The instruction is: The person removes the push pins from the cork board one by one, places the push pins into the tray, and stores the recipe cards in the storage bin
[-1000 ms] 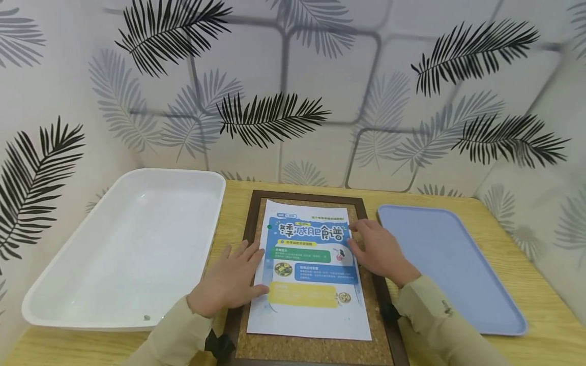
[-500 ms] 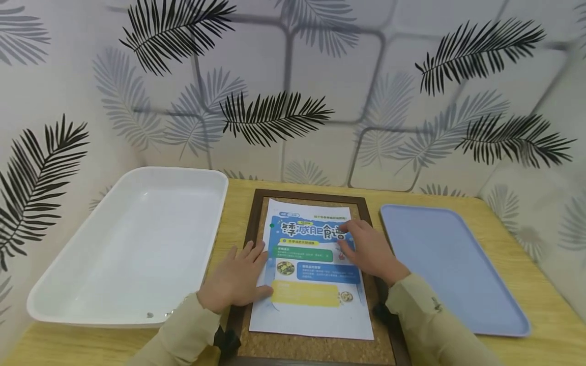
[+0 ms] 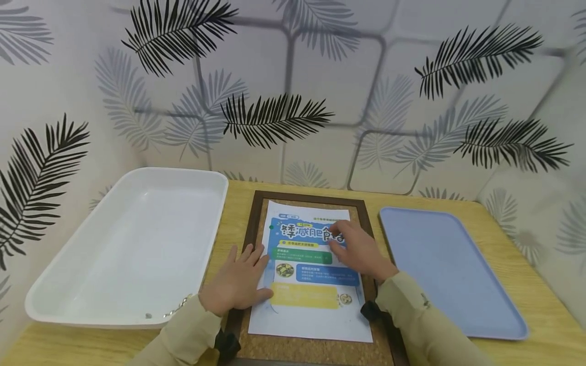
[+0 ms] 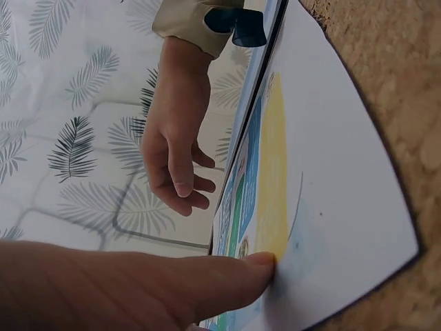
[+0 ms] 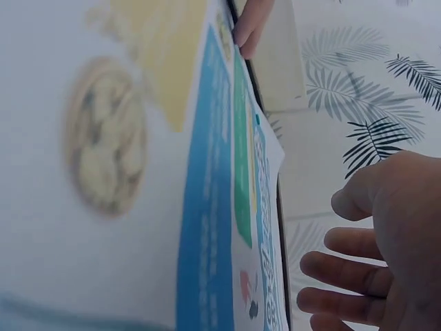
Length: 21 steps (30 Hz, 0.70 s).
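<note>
A printed sheet (image 3: 311, 323) with Chinese text and food pictures lies on a cork board (image 3: 316, 351) with a dark brown frame. My left hand (image 3: 235, 282) rests at the sheet's left edge, fingers spread; in the left wrist view its thumb (image 4: 234, 279) touches the paper. A small green pin (image 3: 271, 227) shows near the sheet's upper left corner. My right hand (image 3: 359, 249) hangs above the sheet's upper right part, covering the end of the title. In the right wrist view its fingers (image 5: 344, 272) are loosely bent, with nothing between them and the thumb.
A deep white tray (image 3: 137, 229) stands left of the board, with a small silvery chain-like item (image 3: 177, 306) by its near rim. To the right lies a flat blue tray (image 3: 448, 269). A leaf-patterned wall (image 3: 320, 152) rises behind the wooden table (image 3: 238, 203).
My right hand has left the sheet's right edge and moved left over the title. The left hand keeps its place at the left edge.
</note>
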Each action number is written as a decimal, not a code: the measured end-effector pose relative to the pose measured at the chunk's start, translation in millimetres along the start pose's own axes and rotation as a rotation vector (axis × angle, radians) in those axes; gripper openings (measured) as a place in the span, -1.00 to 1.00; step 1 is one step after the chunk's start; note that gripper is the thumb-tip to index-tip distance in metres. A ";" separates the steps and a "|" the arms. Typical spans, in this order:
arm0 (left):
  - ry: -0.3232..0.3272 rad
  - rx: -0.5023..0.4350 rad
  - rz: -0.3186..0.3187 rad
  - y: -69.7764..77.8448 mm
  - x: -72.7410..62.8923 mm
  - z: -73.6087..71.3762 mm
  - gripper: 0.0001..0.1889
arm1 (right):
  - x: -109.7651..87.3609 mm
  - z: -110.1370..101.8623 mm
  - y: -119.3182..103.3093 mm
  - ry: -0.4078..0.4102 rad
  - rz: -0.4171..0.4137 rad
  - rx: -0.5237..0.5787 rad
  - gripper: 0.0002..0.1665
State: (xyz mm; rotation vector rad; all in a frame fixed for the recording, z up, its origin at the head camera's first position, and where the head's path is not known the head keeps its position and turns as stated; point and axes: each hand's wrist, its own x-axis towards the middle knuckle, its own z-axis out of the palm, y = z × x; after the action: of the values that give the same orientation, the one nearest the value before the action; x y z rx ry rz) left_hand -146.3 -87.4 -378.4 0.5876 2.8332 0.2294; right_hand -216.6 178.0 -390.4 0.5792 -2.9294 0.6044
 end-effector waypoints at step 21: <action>-0.002 0.027 0.008 -1.6 -1.9 1.9 -0.19 | 28.0 19.7 -31.0 -0.060 -0.122 0.013 -0.76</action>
State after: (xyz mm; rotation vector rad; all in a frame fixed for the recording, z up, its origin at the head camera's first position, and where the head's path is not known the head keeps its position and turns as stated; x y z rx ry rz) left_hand -144.7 -89.4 -380.2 0.6047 2.8369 0.1924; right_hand -230.8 134.2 -392.6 0.7839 -2.9195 0.6030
